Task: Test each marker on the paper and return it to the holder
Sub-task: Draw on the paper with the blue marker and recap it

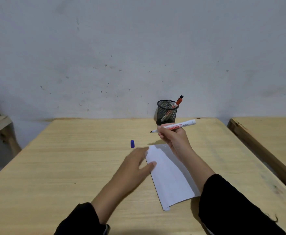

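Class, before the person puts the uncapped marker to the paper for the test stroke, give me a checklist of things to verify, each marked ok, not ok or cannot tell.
1. Cap off the marker: ok; the dark tip is bare and points left.
2. Marker gripped firmly in the right hand: ok.
3. Tip over the paper: not ok; it is raised, beyond the sheet's far edge.
4. Paper held steady: ok; the left hand rests its fingers on the sheet's left edge.
5. Blue cap within reach for recapping: ok; it stands on the table just beyond the left hand.
6. Marker has ink: cannot tell; no fresh stroke is visible.
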